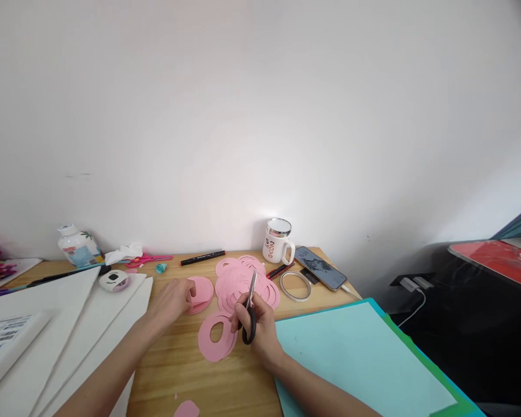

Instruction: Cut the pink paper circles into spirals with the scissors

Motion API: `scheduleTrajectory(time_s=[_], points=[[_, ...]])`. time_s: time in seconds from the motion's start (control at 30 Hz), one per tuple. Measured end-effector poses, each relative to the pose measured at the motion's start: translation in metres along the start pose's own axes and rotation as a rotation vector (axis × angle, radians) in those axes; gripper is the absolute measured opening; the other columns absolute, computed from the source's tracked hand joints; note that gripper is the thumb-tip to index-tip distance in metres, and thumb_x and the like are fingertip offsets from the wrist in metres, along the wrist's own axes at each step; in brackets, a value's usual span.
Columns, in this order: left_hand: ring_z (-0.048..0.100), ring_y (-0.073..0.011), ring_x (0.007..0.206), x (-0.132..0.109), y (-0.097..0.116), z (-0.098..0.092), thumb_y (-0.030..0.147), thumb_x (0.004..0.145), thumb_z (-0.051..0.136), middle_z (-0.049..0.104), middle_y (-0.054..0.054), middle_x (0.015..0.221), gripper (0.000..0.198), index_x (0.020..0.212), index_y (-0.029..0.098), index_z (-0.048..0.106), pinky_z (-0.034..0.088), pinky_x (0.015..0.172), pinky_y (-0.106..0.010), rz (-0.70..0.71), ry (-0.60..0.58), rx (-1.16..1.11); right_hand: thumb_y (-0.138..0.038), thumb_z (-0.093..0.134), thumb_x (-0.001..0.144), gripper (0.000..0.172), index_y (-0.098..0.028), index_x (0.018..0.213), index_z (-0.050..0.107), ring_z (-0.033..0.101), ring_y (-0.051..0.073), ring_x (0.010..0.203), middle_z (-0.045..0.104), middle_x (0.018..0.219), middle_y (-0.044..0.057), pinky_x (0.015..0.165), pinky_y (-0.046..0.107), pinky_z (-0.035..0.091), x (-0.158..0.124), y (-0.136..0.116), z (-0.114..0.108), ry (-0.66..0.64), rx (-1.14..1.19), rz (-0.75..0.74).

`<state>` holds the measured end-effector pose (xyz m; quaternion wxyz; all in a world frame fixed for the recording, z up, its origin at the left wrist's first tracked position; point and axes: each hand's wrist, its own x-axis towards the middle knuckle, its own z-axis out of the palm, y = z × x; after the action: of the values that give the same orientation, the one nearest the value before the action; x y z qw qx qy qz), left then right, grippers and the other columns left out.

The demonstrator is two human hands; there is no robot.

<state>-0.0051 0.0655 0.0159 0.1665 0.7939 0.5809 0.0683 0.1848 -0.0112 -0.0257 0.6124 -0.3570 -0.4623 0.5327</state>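
Observation:
My right hand grips black-handled scissors with the blades pointing up and away, over a pile of pink foam rings and discs. Under that hand lies a pink ring with an oval hole. My left hand is closed on a folded pink disc on the wooden table, thumb pressed into its fold. A small pink scrap lies near the front edge.
White sheets and a hole punch lie left. Turquoise and green sheets cover the right front. At the back: a white mug, phone, tape ring, black marker, white bottle.

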Motion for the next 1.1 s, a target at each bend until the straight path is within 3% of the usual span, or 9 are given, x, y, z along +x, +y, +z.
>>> scheduleTrajectory(time_s=[0.17, 0.23, 0.37, 0.4, 0.47, 0.53, 0.63, 0.77, 1.1], points=[[0.058, -0.0177, 0.058, -0.002, 0.002, -0.009, 0.008, 0.057, 0.049, 0.063, 0.001, 0.056, 0.012, 0.062, 0.018, 0.054, 0.036, 0.053, -0.024, -0.012, 0.035, -0.052, -0.045, 0.064, 0.075, 0.031, -0.019, 0.073, 0.048, 0.057, 0.013, 0.047, 0.057, 0.048, -0.004, 0.049, 0.024, 0.041, -0.001, 0.005, -0.002, -0.368, 0.064, 0.175], [0.059, -0.0192, 0.064, -0.004, 0.005, -0.014, 0.014, 0.066, 0.047, 0.065, -0.002, 0.065, 0.011, 0.067, 0.018, 0.057, 0.040, 0.059, -0.028, 0.002, 0.143, -0.067, -0.044, 0.069, 0.069, 0.033, -0.018, 0.074, 0.049, 0.057, 0.013, 0.048, 0.059, 0.051, -0.004, 0.049, 0.023, 0.041, 0.000, 0.007, -0.001, -0.446, 0.066, 0.228], [0.061, -0.0211, 0.071, -0.013, 0.016, -0.021, 0.034, 0.074, 0.051, 0.065, -0.007, 0.081, 0.019, 0.080, 0.016, 0.057, 0.046, 0.068, -0.033, -0.023, 0.605, -0.483, -0.042, 0.066, 0.071, 0.030, -0.019, 0.075, 0.047, 0.054, 0.012, 0.048, 0.058, 0.053, -0.004, 0.047, 0.022, 0.039, 0.007, 0.006, -0.005, -0.048, 0.015, 0.074], [0.062, -0.0208, 0.066, -0.016, 0.019, -0.021, 0.036, 0.073, 0.055, 0.066, -0.007, 0.081, 0.024, 0.083, 0.015, 0.055, 0.048, 0.064, -0.033, -0.066, 0.572, -0.696, -0.039, 0.067, 0.071, 0.028, -0.020, 0.075, 0.046, 0.054, 0.012, 0.050, 0.057, 0.054, -0.004, 0.048, 0.022, 0.038, 0.010, 0.004, -0.008, 0.060, -0.018, 0.046], [0.065, -0.0219, 0.064, -0.022, 0.023, -0.018, 0.038, 0.069, 0.063, 0.067, -0.008, 0.079, 0.032, 0.087, 0.014, 0.054, 0.050, 0.061, -0.034, -0.146, 0.311, -1.100, -0.035, 0.072, 0.064, 0.032, -0.020, 0.076, 0.046, 0.053, 0.012, 0.051, 0.056, 0.054, -0.005, 0.047, 0.021, 0.037, 0.016, 0.000, -0.016, 0.170, -0.097, 0.081], [0.066, -0.0231, 0.065, -0.029, 0.024, -0.012, 0.035, 0.066, 0.069, 0.068, -0.009, 0.075, 0.032, 0.085, 0.013, 0.055, 0.051, 0.060, -0.034, -0.260, 0.049, -1.293, -0.033, 0.075, 0.060, 0.034, -0.020, 0.076, 0.048, 0.051, 0.012, 0.049, 0.055, 0.053, -0.006, 0.045, 0.021, 0.036, 0.019, -0.004, -0.023, 0.150, -0.127, 0.153], [0.067, -0.0256, 0.068, -0.036, 0.023, -0.001, 0.029, 0.070, 0.068, 0.068, -0.009, 0.068, 0.023, 0.079, 0.014, 0.053, 0.052, 0.059, -0.036, -0.386, -0.135, -1.439, -0.034, 0.073, 0.060, 0.033, -0.019, 0.077, 0.048, 0.051, 0.012, 0.047, 0.056, 0.053, -0.005, 0.046, 0.023, 0.040, 0.020, -0.006, -0.026, 0.067, -0.106, 0.243], [0.068, -0.0250, 0.063, -0.039, 0.028, 0.009, 0.020, 0.076, 0.063, 0.067, -0.008, 0.062, 0.015, 0.071, 0.014, 0.050, 0.053, 0.060, -0.038, -0.421, -0.171, -1.547, -0.028, 0.075, 0.056, 0.037, -0.019, 0.081, 0.050, 0.051, 0.011, 0.050, 0.056, 0.061, -0.005, 0.049, 0.024, 0.042, 0.014, 0.001, -0.019, 0.005, -0.109, 0.278], [0.066, -0.0194, 0.058, -0.046, 0.033, 0.016, 0.014, 0.074, 0.064, 0.069, -0.010, 0.066, 0.008, 0.071, 0.011, 0.057, 0.052, 0.058, -0.028, -0.346, -0.066, -1.681, -0.013, 0.070, 0.056, 0.032, -0.021, 0.078, 0.048, 0.052, 0.014, 0.067, 0.052, 0.073, -0.003, 0.054, 0.022, 0.042, 0.009, 0.012, -0.006, 0.002, -0.167, 0.020]])
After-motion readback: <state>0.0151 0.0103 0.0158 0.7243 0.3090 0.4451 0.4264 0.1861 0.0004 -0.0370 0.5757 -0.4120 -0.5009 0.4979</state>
